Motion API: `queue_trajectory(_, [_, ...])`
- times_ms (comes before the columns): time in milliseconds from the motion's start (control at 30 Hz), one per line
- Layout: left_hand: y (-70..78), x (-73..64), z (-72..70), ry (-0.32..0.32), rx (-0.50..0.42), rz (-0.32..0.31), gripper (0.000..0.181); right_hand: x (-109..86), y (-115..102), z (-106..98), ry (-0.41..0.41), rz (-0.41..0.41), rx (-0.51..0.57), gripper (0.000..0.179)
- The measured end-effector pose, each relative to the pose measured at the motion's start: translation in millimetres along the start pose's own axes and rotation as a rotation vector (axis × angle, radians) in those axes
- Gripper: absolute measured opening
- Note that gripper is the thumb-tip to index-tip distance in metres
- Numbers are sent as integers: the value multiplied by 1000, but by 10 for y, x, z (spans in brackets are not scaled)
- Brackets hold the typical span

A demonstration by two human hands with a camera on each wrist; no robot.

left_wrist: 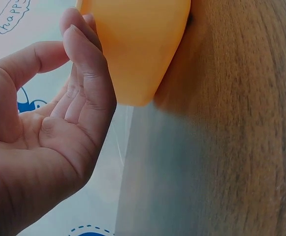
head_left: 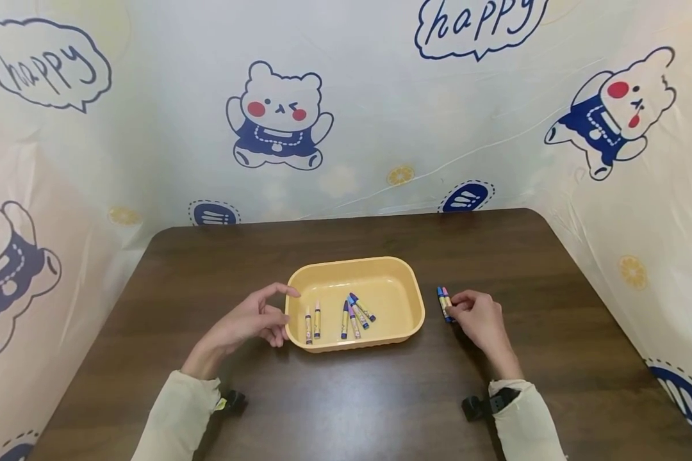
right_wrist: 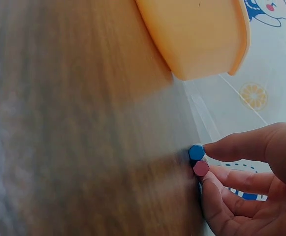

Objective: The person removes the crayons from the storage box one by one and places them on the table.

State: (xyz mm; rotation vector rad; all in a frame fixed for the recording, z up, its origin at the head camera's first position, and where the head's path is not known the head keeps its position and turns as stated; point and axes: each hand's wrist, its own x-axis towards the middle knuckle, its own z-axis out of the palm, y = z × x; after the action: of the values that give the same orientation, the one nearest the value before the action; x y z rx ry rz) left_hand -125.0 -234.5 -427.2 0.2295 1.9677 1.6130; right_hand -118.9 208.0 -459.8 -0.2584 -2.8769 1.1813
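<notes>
Crayons mostly in the tray, last two under the right hand

Tray [head_left: 413,301], yellow plastic, sits mid-table between both hands. Inside it lie six crayons as far as I can count: a pair of orange ones [head_left: 313,322] side by side toward the left hand's side, and a loose cluster of blue and purple ones [head_left: 354,312] nearer the middle, some crossing each other.

Left hand [head_left: 254,318]: fingers relaxed and only lightly bent, fingertips resting against the tray's near-left outer wall, thumb lifted over the rim. The left wrist view shows the palm open and the fingers flat on the yellow wall [left_wrist: 138,49]; nothing is gripped. Reads as steadying the tray.

Right hand [head_left: 480,318]: on the table just beyond the tray's far side from the left hand. Thumb and forefinger pinch two crayons, a blue crayon [head_left: 441,301] and a pink crayon [head_left: 447,297], lying side by side and touching. The right wrist view shows their butt ends, blue [right_wrist: 196,152] above pink [right_wrist: 201,168], with fingers closing round both. They appear to be still down on the table [head_left: 553,358], not lifted.

Judgement on progress: most of the gathering looks done. No other loose crayons show on the wood, so this pair seems to be the last. Left to do: raise them and carry them over the rim beside the hand.
</notes>
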Motion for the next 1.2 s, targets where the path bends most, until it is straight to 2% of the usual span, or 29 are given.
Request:
queue_trajectory(167, [-14,-18,0,-2,4,8,52,-26,-25,-21,1,10,-22,23])
queue_trajectory(300, [-26,2,5,-10,9,17,52,-57,-53,-67,26,-15,-27,22])
queue_trajectory(467, [-28,15,14,-16,2,7,53,-111,-162,-158,87,-93,29,14])
queue_trajectory(633, [-26,-4,4,-8,-2,14,53,-140,-409,-274,109,-194,80,12])
queue_trajectory(867, [-33,-16,-16,-14,-6,22,53,-168,-861,-325,7,-252,136,14])
queue_trajectory(1200, [-35,-21,-10,-11,-19,6,53,-75,-1221,-51,-99,-290,223,10])
